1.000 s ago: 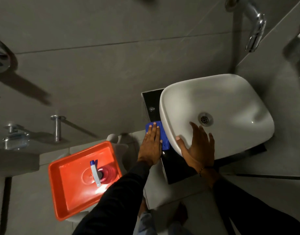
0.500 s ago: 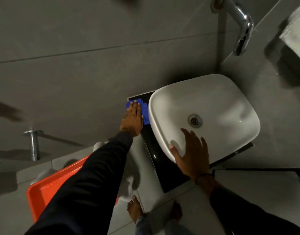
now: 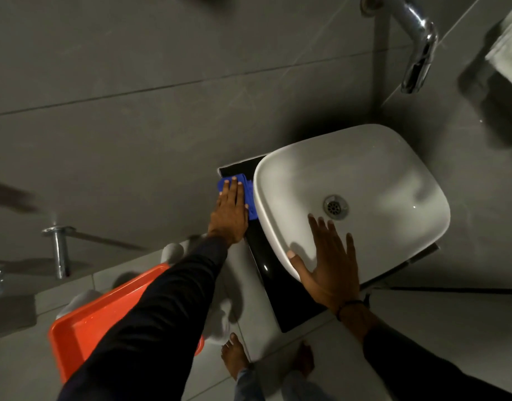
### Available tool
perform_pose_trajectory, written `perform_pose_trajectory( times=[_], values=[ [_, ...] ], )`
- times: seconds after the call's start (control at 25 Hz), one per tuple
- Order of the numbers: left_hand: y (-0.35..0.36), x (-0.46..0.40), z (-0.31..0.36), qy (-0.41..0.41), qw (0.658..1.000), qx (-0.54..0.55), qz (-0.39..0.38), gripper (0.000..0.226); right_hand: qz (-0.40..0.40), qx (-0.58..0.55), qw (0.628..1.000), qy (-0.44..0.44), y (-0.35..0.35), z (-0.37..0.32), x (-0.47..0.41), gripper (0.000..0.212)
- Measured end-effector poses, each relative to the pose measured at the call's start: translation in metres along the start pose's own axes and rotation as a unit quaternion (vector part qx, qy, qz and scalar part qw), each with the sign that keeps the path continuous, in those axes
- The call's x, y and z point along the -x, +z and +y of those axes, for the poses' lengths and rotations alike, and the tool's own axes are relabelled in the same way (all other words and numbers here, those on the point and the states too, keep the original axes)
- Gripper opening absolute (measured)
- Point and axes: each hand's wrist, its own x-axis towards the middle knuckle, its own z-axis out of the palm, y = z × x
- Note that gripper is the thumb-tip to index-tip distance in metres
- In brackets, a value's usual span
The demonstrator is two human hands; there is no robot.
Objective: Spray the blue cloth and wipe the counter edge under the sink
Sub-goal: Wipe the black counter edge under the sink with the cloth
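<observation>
A white basin point(image 3: 364, 180) sits on a glossy black counter point(image 3: 281, 290) whose left strip shows beside it. My left hand point(image 3: 231, 212) lies flat, fingers together, pressing the blue cloth point(image 3: 250, 195) onto that strip near its far end by the wall. The cloth shows past my fingertips and along the basin's side. My right hand point(image 3: 330, 264) rests open with fingers spread on the basin's near rim. The spray bottle is hidden.
An orange tray point(image 3: 87, 322) sits at lower left on a white fixture, mostly covered by my left sleeve. A chrome tap point(image 3: 416, 50) juts from the wall above the basin. A chrome peg point(image 3: 59, 250) sticks out at left. My bare feet point(image 3: 234, 357) stand on the floor tiles.
My left hand has slid the blue cloth along the counter strip away from me, from beside the basin's near corner to its far end by the wall. The right hand stays on the rim.
</observation>
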Motion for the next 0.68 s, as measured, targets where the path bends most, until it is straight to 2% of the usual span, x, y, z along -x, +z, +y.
perform_pose_trajectory(
  times=[0.2, 0.44, 0.56, 0.68],
  values=[
    [-0.018, -0.023, -0.011, 0.038, 0.996, -0.085, -0.015, 0.063, 0.000, 0.005, 1.000, 0.000, -0.002, -0.001, 0.000, 0.091],
    [-0.018, -0.025, 0.000, -0.027, 0.998, -0.054, 0.018, 0.064, -0.018, -0.014, 1.000, 0.010, -0.005, -0.002, 0.000, 0.092],
    [0.003, 0.008, 0.003, -0.012, 0.999, -0.048, 0.005, 0.065, -0.023, -0.049, 0.998, 0.010, -0.007, -0.003, 0.000, 0.092],
    [0.000, 0.000, -0.001, 0.025, 0.997, -0.066, -0.002, 0.066, -0.020, -0.065, 0.998, 0.007, -0.008, -0.003, -0.002, 0.090]
  ],
)
